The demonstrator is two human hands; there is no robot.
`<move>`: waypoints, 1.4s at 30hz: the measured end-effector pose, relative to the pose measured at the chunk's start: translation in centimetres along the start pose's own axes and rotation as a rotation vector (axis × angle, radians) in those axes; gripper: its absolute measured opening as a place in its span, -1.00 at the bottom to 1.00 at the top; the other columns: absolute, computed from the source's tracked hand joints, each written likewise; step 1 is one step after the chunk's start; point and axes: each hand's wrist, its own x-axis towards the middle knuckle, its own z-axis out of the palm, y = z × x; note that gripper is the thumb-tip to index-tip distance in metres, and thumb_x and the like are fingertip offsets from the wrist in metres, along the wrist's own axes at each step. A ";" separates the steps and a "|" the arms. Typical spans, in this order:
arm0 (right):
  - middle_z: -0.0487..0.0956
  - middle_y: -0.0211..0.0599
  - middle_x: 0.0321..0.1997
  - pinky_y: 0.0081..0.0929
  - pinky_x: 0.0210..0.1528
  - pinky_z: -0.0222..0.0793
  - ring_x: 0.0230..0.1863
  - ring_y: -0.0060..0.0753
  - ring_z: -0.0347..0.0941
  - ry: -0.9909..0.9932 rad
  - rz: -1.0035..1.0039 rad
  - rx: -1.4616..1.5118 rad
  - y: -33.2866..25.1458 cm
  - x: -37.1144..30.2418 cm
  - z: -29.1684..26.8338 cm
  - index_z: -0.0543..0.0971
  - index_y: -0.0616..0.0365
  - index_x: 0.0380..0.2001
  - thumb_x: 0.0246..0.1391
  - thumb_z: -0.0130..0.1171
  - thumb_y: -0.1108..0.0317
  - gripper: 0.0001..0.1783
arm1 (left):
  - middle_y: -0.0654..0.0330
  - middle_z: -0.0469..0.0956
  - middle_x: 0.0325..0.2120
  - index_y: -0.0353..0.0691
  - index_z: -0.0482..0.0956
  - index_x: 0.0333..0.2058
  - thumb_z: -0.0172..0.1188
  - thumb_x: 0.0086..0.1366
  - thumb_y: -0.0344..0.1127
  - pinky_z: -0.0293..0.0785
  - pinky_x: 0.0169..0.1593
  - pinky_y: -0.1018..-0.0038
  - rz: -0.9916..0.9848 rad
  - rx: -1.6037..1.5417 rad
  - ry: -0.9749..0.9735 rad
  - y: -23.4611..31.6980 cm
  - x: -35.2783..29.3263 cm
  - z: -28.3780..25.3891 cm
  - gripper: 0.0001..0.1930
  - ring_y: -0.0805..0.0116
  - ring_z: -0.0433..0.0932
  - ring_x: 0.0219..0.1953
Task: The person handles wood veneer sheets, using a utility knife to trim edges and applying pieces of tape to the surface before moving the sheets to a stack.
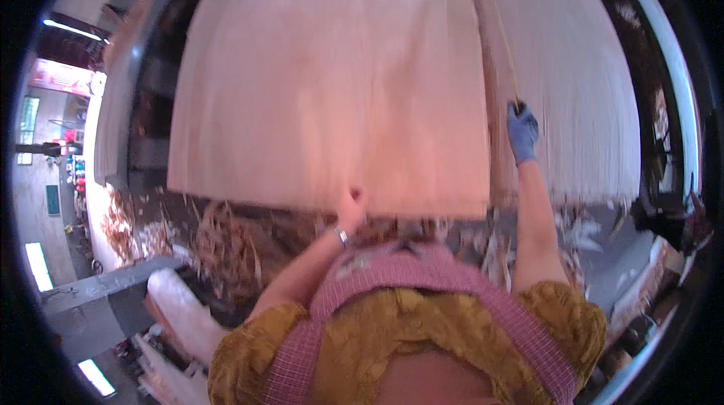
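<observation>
Two wide stacks of thin pale wood sheets lie in front of me, a large left stack (324, 88) and a narrower right stack (573, 88). My left hand (351, 207), bare with a band at the wrist, is at the near edge of the left stack. Its fingers look curled closed, and blur hides what is in them. Over the right stack, near the gap between the two, my right hand (523, 133) in a blue glove is shut on a long thin yellowish stick (501, 28). This stick points away from me along the gap.
Wood scraps and shavings (234, 243) pile up below the near edge of the stacks. A grey metal beam (113, 284) stands at the lower left. Dark machine parts (671, 220) are at the right, beside a long pale rail (671, 50).
</observation>
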 end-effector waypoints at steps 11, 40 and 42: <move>0.58 0.02 -0.39 -0.15 -0.26 0.39 -0.37 0.05 0.52 -0.200 0.036 0.031 4.2 -14.6 4.8 0.47 0.25 -0.25 0.16 0.18 -0.03 -0.52 | 0.10 0.54 -0.26 -0.26 0.47 -0.18 0.09 0.37 -0.09 0.59 -0.18 0.24 -0.932 -0.797 0.011 0.5 -1.3 -3.3 -0.69 0.17 0.58 -0.22; 0.45 0.10 0.03 -0.10 0.09 0.35 0.08 0.17 0.39 -0.330 0.116 -0.221 7.0 -22.3 1.7 0.44 0.23 0.05 -0.13 0.42 0.08 -0.29 | 0.25 0.57 -0.31 -0.21 0.49 -0.20 0.11 0.40 -0.21 0.43 -0.48 0.60 -0.657 -0.481 0.023 -3.2 -2.6 -1.2 -0.81 0.49 0.54 -0.36; 0.42 0.12 0.06 -0.09 0.11 0.34 0.10 0.17 0.37 -0.323 0.119 -0.242 7.3 -22.8 1.7 0.44 0.23 0.05 -0.14 0.42 0.09 -0.28 | 0.23 0.56 -0.26 -0.22 0.46 -0.14 0.07 0.41 -0.22 0.45 -0.47 0.58 -0.657 -0.480 0.032 -3.5 -2.6 -1.0 -0.80 0.47 0.54 -0.34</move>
